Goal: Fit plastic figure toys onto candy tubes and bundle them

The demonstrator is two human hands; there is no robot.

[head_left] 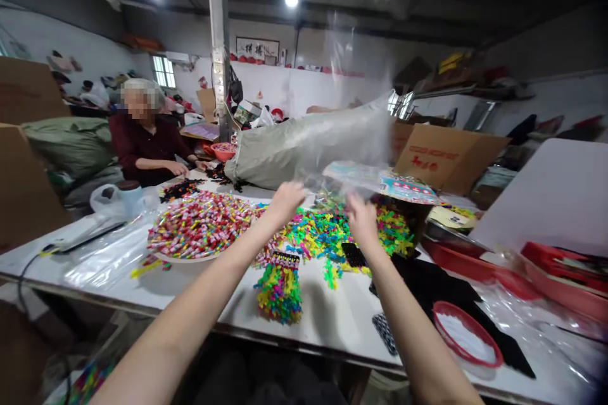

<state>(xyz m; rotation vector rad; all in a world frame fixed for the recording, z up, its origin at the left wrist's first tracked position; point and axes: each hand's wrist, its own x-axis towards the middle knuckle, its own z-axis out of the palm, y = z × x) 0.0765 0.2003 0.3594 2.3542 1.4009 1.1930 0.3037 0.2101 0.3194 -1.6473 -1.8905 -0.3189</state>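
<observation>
A large clear plastic bag (pixel 351 120) billows up in front of me, smeared by motion. My left hand (pixel 287 197) is closed at its lower left edge. At the lower right, my right hand (pixel 363 220) is closed on it too. Below both hands spreads a heap of small green, yellow, blue and pink plastic pieces (pixel 327 228). Nearer to me lies a bundle of such pieces (pixel 280 291) hanging from a dark strip. A wide bowl (pixel 190 258) to the left is piled with red and white patterned pieces (pixel 204 221).
Across the table at left sits a person (pixel 142 133), hands over dark pieces (pixel 183 188). A grey-green sack (pixel 266 155) lies behind the heap. Flat clear bags (pixel 109 259), a mug (pixel 130 199), a red basket (pixel 468 335) with white contents and a cardboard box (pixel 441 155) stand around.
</observation>
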